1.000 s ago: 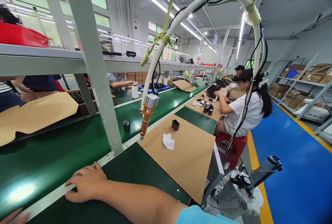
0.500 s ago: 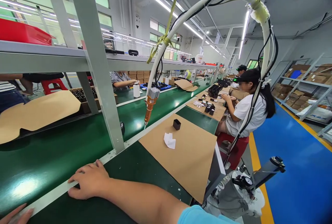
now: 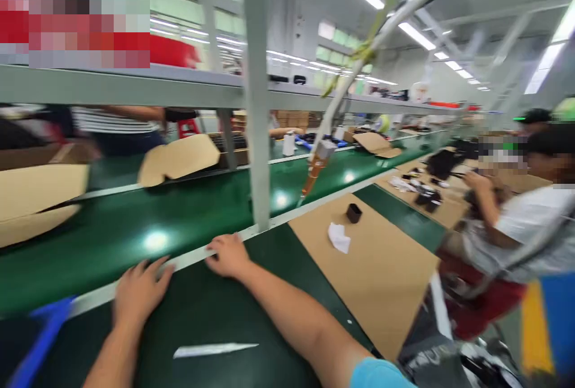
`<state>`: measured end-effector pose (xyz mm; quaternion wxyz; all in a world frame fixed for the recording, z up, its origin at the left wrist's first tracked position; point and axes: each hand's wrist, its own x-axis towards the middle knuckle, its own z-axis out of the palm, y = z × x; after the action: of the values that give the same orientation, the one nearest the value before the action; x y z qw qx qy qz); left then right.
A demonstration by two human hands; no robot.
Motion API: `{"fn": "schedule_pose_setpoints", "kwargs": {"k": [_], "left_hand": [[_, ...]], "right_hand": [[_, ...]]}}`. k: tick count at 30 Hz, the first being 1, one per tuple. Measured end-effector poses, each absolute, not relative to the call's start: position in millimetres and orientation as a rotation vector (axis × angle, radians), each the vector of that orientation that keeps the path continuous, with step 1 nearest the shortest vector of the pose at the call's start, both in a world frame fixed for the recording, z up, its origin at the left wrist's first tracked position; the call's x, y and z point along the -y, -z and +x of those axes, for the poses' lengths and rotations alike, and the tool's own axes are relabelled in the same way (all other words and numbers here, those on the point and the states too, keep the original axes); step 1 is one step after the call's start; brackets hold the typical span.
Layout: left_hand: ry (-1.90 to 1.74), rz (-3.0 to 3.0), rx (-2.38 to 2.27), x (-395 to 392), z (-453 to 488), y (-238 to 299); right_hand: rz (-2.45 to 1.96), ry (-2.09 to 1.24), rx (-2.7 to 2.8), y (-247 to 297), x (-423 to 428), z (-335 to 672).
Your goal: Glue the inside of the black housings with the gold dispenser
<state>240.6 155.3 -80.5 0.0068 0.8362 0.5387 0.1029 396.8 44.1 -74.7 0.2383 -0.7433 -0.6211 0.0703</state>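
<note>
My left hand (image 3: 140, 291) rests with its fingers stretched over the pale metal rail (image 3: 191, 258) along the back edge of the dark green worktop (image 3: 188, 310). Farther right, my right hand (image 3: 229, 255) also lies on that rail, thumb and fingers apart. Neither hand holds anything. A thin white strip (image 3: 215, 349) lies on the worktop below them. To the right of my right arm, a dark, box-shaped, open-topped piece (image 3: 354, 213) and a crumpled white paper (image 3: 339, 238) sit on a cardboard sheet (image 3: 368, 280).
An orange screwdriver-like tool (image 3: 317, 169) hangs beside a grey post (image 3: 256, 106). Behind the rail runs a shiny green belt (image 3: 211, 214). Something blue (image 3: 42, 340) stands at the lower left. A co-worker (image 3: 530, 214) sits on the right.
My view has swung left, so things appear shifted right. My left hand has come fully into view on the rail; the white strip and blue thing now show. The right hand stays on the rail.
</note>
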Motion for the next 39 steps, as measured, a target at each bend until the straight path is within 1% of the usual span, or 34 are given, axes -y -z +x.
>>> {"fn": "schedule_pose_setpoints", "kwargs": {"k": [2, 9, 14, 21, 24, 28, 33, 36, 39], "left_hand": [[-0.251, 2.707, -1.622, -154, 223, 88], [-0.438, 2.533, -1.612, -151, 224, 94], [-0.507, 2.48, -1.576, -146, 224, 94], [-0.582, 2.38, -1.56, -144, 227, 91], [-0.623, 2.322, -1.544, -141, 228, 89], [-0.691, 2.243, -1.519, -138, 230, 87], [-0.797, 2.17, -1.476, -136, 231, 82], [-0.853, 2.144, -1.415, -132, 228, 74], [-0.906, 2.115, -1.316, -131, 225, 63]], "right_hand": [[-2.001, -0.205, 1.684, 79, -44, 399], [-1.914, -0.205, 1.629, 88, -44, 403], [-1.902, -0.148, 1.424, 86, -47, 409], [-2.038, -0.058, 1.034, 52, -100, 460], [-2.118, -0.138, 0.984, 40, -117, 476], [-2.158, -0.259, 1.073, 34, -120, 473], [-2.043, -0.331, 1.328, 30, -86, 438], [-1.913, -0.437, 1.576, 31, -37, 413], [-1.884, -0.497, 1.707, 34, 19, 398]]}}
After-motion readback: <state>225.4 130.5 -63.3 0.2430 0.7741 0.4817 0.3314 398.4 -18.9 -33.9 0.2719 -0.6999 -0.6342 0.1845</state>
